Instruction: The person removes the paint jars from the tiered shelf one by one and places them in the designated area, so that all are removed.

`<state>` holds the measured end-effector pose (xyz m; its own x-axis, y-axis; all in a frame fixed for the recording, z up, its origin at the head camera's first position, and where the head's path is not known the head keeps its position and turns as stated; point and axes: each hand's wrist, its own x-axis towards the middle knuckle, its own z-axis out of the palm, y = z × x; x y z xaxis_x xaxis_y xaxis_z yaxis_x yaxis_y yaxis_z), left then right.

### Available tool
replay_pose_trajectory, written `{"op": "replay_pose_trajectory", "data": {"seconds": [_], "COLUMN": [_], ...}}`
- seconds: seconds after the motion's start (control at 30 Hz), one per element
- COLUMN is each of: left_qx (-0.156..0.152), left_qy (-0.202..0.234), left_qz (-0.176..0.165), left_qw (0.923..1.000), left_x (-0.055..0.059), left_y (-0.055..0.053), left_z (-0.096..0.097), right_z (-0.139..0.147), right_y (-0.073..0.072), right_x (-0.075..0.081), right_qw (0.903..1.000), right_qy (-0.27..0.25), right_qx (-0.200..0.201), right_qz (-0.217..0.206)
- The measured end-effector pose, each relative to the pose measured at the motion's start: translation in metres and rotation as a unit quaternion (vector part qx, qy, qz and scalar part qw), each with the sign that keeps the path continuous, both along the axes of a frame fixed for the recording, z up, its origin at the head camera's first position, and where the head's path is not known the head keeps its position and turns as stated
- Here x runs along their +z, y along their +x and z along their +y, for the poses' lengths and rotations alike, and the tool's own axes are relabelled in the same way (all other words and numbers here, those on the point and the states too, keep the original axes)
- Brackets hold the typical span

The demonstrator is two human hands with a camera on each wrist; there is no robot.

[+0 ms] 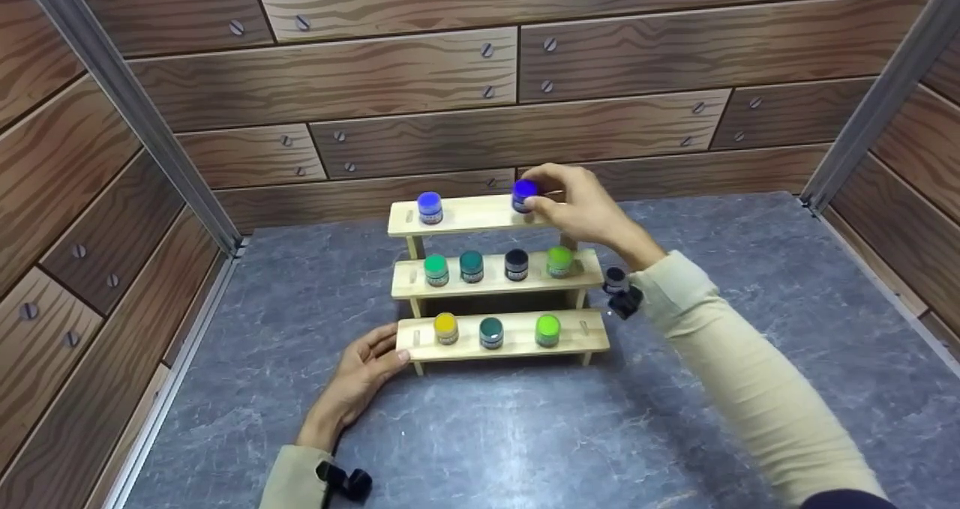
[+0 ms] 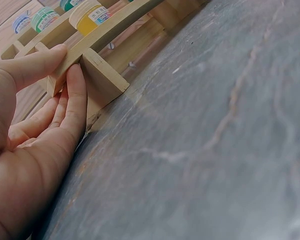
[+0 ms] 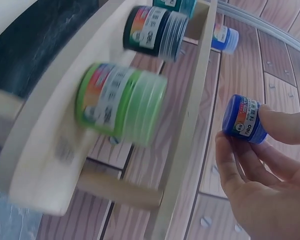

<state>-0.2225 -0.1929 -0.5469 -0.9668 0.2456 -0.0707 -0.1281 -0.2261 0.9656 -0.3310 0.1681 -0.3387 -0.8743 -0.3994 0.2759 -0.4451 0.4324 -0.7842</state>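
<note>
My right hand pinches a dark blue paint jar between thumb and fingers at the right part of the rack's top shelf. In the right wrist view, this blue jar shows a printed label. My left hand grips the left end of the bottom shelf of a three-step wooden rack, thumb above and fingers beneath. A lighter blue jar stands at the top shelf's left. The middle shelf bears several green and dark jars. A yellow jar, a dark teal jar and a light green jar stand on the bottom shelf.
A dark jar stands on the grey marbled table right of the rack, close to the black camera on my right wrist. Wood-patterned walls rise behind and on both sides, with metal posts at the corners.
</note>
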Motion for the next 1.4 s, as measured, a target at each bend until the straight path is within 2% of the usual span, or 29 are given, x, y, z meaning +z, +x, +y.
{"op": "replay_pose_trajectory", "data": {"seconds": [0.2, 0.7, 0.83, 1.23, 1.4], "left_qx": [-0.007, -0.002, -0.005, 0.0, 0.002], "left_qy": [-0.003, 0.003, 0.002, 0.005, 0.004], "left_qz": [0.001, 0.0, 0.003, -0.001, -0.001], "left_qw": [1.0, 1.0, 1.0, 1.0, 1.0], "left_x": [0.0, 0.0, 0.0, -0.001, -0.001], "left_y": [0.0, 0.0, 0.0, -0.001, -0.001], "left_z": [0.0, 0.0, 0.0, 0.0, 0.001], "right_z": [0.026, 0.079, 0.092, 0.123, 0.135], "right_y": [0.004, 0.016, 0.017, 0.023, 0.022], "right_x": [-0.002, -0.008, -0.013, -0.026, -0.036], "right_qw": [0.9998, 0.9988, 0.9981, 0.9973, 0.9967], "right_qy": [0.003, 0.005, 0.019, 0.02, 0.027], "right_qx": [-0.018, -0.048, -0.056, -0.07, -0.076], "right_qz": [0.008, 0.008, 0.016, -0.007, -0.006]}}
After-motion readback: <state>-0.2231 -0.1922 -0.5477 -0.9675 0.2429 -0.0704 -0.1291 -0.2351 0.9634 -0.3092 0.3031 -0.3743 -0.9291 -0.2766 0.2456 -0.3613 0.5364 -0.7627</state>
